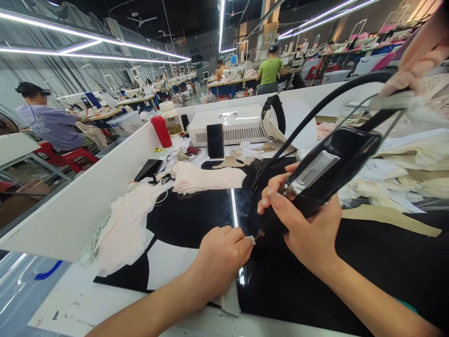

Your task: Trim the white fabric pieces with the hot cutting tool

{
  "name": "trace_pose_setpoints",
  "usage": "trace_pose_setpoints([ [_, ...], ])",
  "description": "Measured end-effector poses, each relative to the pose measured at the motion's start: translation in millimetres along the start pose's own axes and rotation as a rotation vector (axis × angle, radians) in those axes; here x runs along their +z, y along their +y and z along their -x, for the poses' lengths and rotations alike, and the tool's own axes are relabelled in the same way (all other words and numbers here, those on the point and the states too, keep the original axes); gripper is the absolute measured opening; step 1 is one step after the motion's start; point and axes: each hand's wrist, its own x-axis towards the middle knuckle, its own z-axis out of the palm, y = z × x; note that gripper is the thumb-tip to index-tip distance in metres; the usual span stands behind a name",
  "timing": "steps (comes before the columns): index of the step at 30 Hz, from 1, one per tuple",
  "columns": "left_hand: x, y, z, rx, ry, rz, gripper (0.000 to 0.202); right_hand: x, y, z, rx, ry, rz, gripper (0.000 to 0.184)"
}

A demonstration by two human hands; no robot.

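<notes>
My right hand (315,234) is wrapped round a black handheld tool (336,159) with a silver lever on its side and a cable from its upper end. The tool slants down to the left, its tip close to the fingertips of my left hand (222,260). That hand is closed in a pinch on a cream fabric strip (230,302), which shows below the hand and as a small end at the fingers. Both hands are above a glossy black sheet (196,217). A white piece (168,264) lies left of my left hand.
Pale fabric pieces (128,220) and a cream stack (210,178) lie on the left and back. Behind them stand a phone (215,141), a white vented box (228,124) and a red container (161,131). A low white wall (87,206) borders the table.
</notes>
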Motion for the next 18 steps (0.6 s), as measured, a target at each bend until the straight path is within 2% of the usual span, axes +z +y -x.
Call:
trace_pose_setpoints([
  [10, -2.2, -2, 0, 0.000, -0.042, 0.018, 0.029, 3, 1, 5, -0.006, 0.021, 0.031, 0.040],
  [15, -13.7, -9, 8, 0.002, -0.103, 0.045, 0.027, -1, -3, 6, -0.006, -0.009, 0.011, 0.043],
  [18, -20.9, -13, 19, 0.022, -0.114, 0.029, 0.022, -3, -5, 8, -0.003, 0.017, 0.007, 0.048],
])
